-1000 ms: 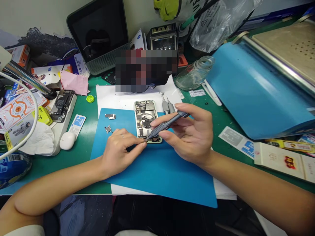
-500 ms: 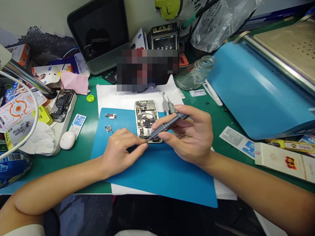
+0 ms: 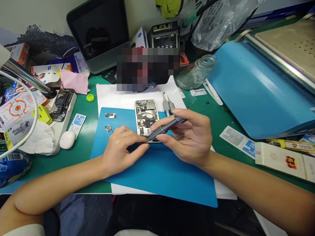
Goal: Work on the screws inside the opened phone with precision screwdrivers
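Two hands, right hand point(image 3: 189, 137) gripping screwdriver point(image 3: 165, 127)

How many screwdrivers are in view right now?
3: one grey screwdriver in the right hand, tip at the opened phone's lower edge; two spare screwdrivers lying side by side right of the phone. Clutter may hide others.
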{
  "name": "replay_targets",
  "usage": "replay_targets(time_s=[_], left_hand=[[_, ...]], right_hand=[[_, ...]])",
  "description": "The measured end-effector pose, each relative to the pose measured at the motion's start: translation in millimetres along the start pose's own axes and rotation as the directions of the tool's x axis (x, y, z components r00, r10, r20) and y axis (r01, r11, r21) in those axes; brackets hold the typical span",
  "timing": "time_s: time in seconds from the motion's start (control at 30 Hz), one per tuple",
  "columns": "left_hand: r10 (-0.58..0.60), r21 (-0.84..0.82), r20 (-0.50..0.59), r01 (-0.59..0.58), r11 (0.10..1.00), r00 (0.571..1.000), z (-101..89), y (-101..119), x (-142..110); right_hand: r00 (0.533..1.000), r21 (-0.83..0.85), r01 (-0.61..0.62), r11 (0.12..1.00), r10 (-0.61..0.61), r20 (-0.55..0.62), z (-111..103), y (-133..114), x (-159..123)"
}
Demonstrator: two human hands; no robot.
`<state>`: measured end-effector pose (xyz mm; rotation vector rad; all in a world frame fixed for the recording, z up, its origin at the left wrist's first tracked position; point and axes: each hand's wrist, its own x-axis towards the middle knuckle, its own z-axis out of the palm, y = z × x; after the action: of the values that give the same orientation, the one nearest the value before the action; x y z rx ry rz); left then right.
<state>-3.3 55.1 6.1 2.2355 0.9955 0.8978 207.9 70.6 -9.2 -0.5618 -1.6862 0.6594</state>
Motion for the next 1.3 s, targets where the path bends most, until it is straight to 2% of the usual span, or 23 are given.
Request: replay_targets(time_s=[0.1, 0.17, 0.27, 0.33, 0.4, 0.47, 0.63, 0.87, 1.3], left_hand=[[-0.032, -0.006, -0.004, 0.032, 0.999, 0.999, -1.2, 1.4, 0.8], [-0.052, -0.002, -0.050, 0.052, 0.999, 0.997, -1.8, 2.9, 1.4], [-0.001, 0.052, -0.102, 0.007, 0.999, 0.995, -1.2, 5.0, -0.4], [0.129, 0.141, -0.034, -0.123, 0.982, 0.991, 0.6, 6.4, -4.5], [0.270, 0.240, 0.091, -0.285, 0.928, 0.958, 3.2, 7.9, -10.3], [0.329, 0.315, 0.188, -0.374, 0.872, 0.925, 5.6, 9.7, -15.8], [0.235, 0.457, 0.293, -0.351, 0.817, 0.927, 7.3, 11.6, -20.3], [0.088, 0.538, 0.377, -0.295, 0.790, 0.922, 8.3, 9.4, -21.8], [0.072, 0.555, 0.368, -0.281, 0.783, 0.927, 9.9, 10.2, -21.6]], right_hand=[[1.000, 0.012, 0.023, 1.000, -0.023, -0.008, 0.5, 0.1, 1.2], [0.999, -0.015, 0.035, 0.999, -0.036, -0.029, -0.6, 1.3, 2.0], [0.998, -0.087, 0.042, 0.995, -0.046, -0.047, -4.5, 4.7, 2.7], [0.997, -0.137, 0.060, 0.989, -0.067, -0.047, -7.7, 7.3, 2.9], [0.994, -0.200, 0.093, 0.975, -0.102, -0.035, -10.5, 9.5, 3.0], [0.991, -0.258, 0.127, 0.958, -0.132, -0.001, -12.3, 11.2, 3.4], [0.982, -0.276, 0.188, 0.943, -0.182, 0.049, -12.4, 13.2, 4.5], [0.980, -0.322, 0.187, 0.928, -0.152, 0.130, -11.8, 12.2, 4.6], [0.986, -0.334, 0.146, 0.931, -0.109, 0.127, -10.3, 13.7, 2.2]])
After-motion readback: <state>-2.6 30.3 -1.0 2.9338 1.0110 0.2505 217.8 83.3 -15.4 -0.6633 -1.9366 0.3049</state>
